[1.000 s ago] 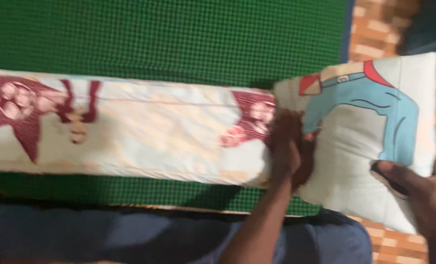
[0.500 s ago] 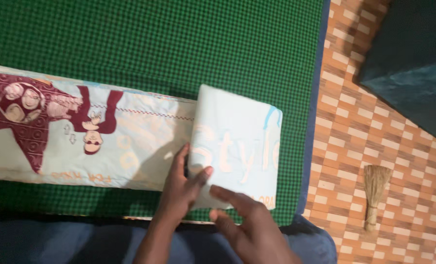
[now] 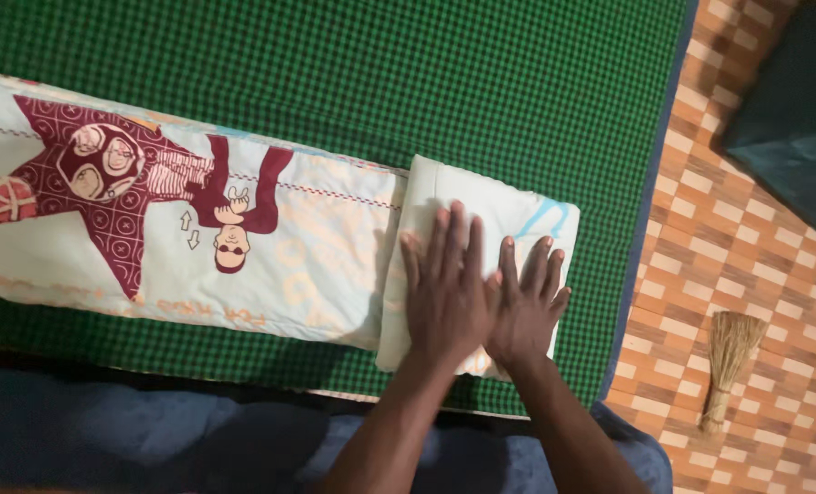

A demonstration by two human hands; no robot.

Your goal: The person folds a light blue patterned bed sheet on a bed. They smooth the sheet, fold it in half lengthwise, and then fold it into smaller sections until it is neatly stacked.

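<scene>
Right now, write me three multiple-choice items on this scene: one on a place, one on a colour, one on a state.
1. Where does the small broom lie?
A. on the tiled floor to the right of the bed
B. on the folded cloth
C. in the person's lap

2. What colour is the checked bed cover?
A. red
B. green
C. yellow

3. How are the two hands placed?
A. each lifting a corner of the cloth
B. both flat, side by side, on the folded end of the cloth
C. both off the cloth

Answers:
1 A, the broom rests on the orange tiles beyond the bed's edge.
2 B, the cover shows a green and dark check.
3 B, the left hand and right hand lie palm down with fingers spread on the folded end of the printed cloth.
</scene>
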